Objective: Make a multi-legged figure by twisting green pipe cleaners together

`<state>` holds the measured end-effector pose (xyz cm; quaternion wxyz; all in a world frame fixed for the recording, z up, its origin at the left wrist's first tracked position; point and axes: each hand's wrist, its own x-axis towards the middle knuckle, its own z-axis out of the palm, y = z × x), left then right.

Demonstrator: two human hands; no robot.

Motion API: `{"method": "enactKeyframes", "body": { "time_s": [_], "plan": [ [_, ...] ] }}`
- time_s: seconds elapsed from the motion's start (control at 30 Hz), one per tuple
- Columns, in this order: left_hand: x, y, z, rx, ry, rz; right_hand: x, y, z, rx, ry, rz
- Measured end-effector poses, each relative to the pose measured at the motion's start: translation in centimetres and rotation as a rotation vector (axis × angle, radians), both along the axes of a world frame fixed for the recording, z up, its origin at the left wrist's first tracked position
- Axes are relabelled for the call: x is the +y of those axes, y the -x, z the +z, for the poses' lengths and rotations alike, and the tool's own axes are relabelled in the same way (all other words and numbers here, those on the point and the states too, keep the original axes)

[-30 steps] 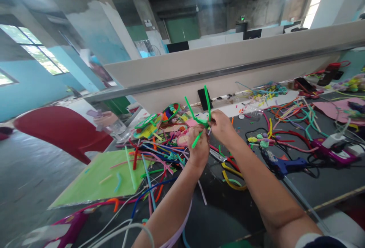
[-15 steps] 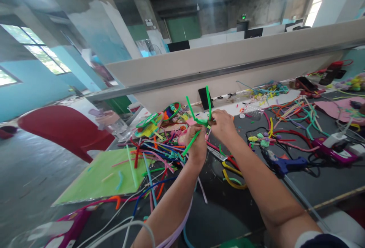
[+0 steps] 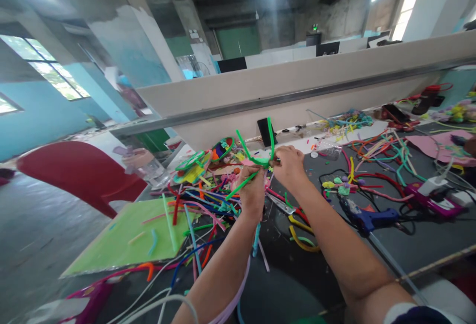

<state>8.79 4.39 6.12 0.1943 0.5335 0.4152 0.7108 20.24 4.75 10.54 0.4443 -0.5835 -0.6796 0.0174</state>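
Bright green pipe cleaners are pinched between both hands above the middle of the table. Two green ends stick up, and a third end slants down to the left past my left hand. My left hand is closed on the lower part. With its fingers pressed together, my right hand grips the right side, close against the left fingertips. Whether this is one stem or several joined is hidden by the fingers. Under the hands lie scissors with red and yellow handles and a heap of coloured pipe cleaners.
A blue glue gun lies on the right, near a purple power strip. On the left are a green sheet, a clear bottle and a red chair. A phone leans against the low partition.
The slanting green end has swung slightly further left and is more level. Both hands keep their grip, and the view has shifted a little.
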Motion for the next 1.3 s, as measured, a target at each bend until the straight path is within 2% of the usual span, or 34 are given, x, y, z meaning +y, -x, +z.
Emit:
{"method": "enactKeyframes", "body": {
  "time_s": [0.17, 0.3, 0.4, 0.53, 0.7, 0.9, 1.17, 1.3],
  "plan": [
    [-0.1, -0.2, 0.1, -0.074, -0.038, -0.058, -0.5, -1.0, 1.1, 0.026, -0.065, 0.065],
    [-0.6, -0.1, 1.1, -0.106, -0.050, 0.043, -1.4, -1.6, 1.9, 0.190, -0.164, 0.086],
    [-0.8, 0.2, 1.8, -0.195, -0.056, 0.030, -2.3, -1.1, 2.3, 0.342, -0.051, 0.134],
    [-0.7, 0.2, 2.1, -0.303, -0.069, -0.009, -3.3, 0.6, 2.6, 0.367, 0.139, 0.305],
    [-0.7, -0.6, 1.7, -0.396, -0.034, -0.090, -3.0, 1.9, 2.0, 0.449, 0.195, 0.328],
    [-1.1, -1.2, 1.4, -0.486, -0.012, -0.214, -2.0, 2.0, 0.9, 0.810, 0.381, 0.521],
    [-2.5, -1.5, 3.2, -0.567, 0.090, -0.388, -1.8, 2.2, 0.8, 0.946, 0.301, 0.493],
    [-3.4, -1.2, 4.1, -0.485, 0.119, -0.445, -2.0, 2.0, 1.0, 0.993, 0.325, 0.510]
  ]
}}
